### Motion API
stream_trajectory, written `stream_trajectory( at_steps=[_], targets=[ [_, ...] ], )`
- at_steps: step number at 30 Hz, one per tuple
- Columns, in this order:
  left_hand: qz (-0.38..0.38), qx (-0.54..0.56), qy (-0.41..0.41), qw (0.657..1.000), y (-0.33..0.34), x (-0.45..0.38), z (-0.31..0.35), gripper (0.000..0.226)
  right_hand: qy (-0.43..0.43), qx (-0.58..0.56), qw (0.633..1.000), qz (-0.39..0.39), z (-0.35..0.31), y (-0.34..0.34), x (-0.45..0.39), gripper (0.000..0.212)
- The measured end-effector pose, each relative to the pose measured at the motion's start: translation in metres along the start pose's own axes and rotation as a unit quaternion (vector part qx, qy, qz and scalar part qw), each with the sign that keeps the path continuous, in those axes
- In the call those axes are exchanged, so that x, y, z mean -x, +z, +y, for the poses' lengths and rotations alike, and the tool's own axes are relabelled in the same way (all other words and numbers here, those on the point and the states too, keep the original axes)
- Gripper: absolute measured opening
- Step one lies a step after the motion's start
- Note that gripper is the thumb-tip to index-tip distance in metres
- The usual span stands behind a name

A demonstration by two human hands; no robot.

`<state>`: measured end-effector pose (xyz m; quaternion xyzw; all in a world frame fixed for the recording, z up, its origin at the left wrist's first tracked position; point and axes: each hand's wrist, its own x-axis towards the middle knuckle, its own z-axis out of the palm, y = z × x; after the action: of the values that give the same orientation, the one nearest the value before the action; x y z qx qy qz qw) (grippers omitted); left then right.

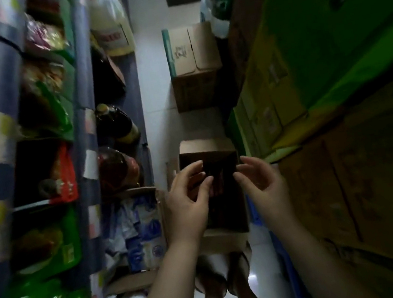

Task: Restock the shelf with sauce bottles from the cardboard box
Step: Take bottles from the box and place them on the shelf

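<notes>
An open cardboard box [239, 222] stands on the floor of a narrow aisle, just in front of my feet. Its inside is dark, and dark bottles [220, 189] with reddish necks show dimly in it. My left hand [188, 202] hovers over the box's left side with fingers spread and curled, holding nothing. My right hand [260, 182] hovers over the right side, fingers also apart and empty. The blue shelf [91, 145] on the left carries dark sauce bottles [115, 123] on a low level.
A closed cardboard box [192, 66] stands farther down the white tiled floor. Stacked green and brown cartons [329, 126] wall the right side. The left shelves hold green snack bags [50, 246], a big oil jug [110, 30] and blue-white packets [142, 233] in a carton.
</notes>
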<state>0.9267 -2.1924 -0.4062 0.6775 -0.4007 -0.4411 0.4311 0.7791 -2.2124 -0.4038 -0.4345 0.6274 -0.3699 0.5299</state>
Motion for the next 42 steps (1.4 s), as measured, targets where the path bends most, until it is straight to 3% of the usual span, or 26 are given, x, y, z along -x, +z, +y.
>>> stream_trajectory(
  at_steps=[12, 23, 26, 36, 42],
  targets=[
    [-0.069, -0.039, -0.158, 0.984, 0.045, -0.041, -0.206, 0.039, 0.14, 0.082, 0.986, -0.025, 0.213, 0.052, -0.058, 0.035],
    [-0.064, -0.047, -0.296, 0.952, 0.105, -0.07, -0.361, 0.045, 0.246, 0.104, 0.963, 0.041, 0.353, 0.072, -0.108, 0.048],
    [-0.05, -0.038, -0.345, 0.936, 0.122, -0.08, -0.393, 0.048, 0.271, 0.106, 0.954, 0.064, 0.388, 0.078, -0.122, 0.054],
    [-0.053, -0.062, -0.4, 0.913, 0.164, -0.101, -0.457, 0.062, 0.32, 0.066, 0.938, 0.113, 0.469, 0.094, -0.144, 0.063],
    [-0.1, -0.119, -0.414, 0.897, 0.178, -0.106, -0.483, 0.061, 0.355, 0.047, 0.924, 0.134, 0.501, 0.099, -0.151, 0.064]
  ],
)
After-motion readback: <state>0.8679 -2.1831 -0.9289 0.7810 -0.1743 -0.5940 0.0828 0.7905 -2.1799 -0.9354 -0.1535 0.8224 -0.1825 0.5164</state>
